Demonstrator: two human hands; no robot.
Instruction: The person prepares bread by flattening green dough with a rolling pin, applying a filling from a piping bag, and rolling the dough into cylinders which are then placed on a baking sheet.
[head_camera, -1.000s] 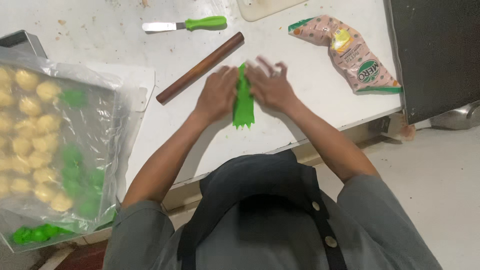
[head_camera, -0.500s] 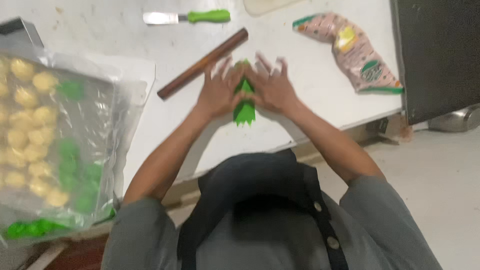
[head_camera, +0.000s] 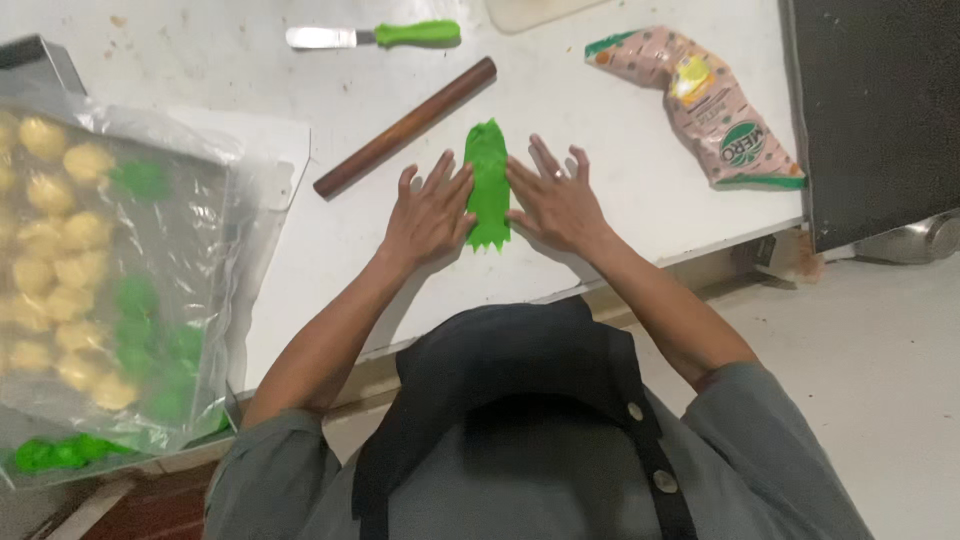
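A flat strip of bright green dough (head_camera: 488, 180) with a jagged near end lies on the white table (head_camera: 620, 200). My left hand (head_camera: 430, 212) rests flat against its left edge, fingers spread. On the strip's right edge lies my right hand (head_camera: 553, 200), palm down, fingers apart, a ring on one finger. Neither hand holds anything.
A brown wooden rolling pin (head_camera: 405, 126) lies diagonally just beyond the dough. A green-handled spatula (head_camera: 375, 36) sits farther back. A printed plastic bag (head_camera: 705, 105) lies at the right. At the left, a tray (head_camera: 110, 280) under clear plastic holds several yellow and green dough balls.
Both hands have flattened and spread apart to the sides of the green dough, which now lies longer and more exposed between them. The view has shifted slightly.
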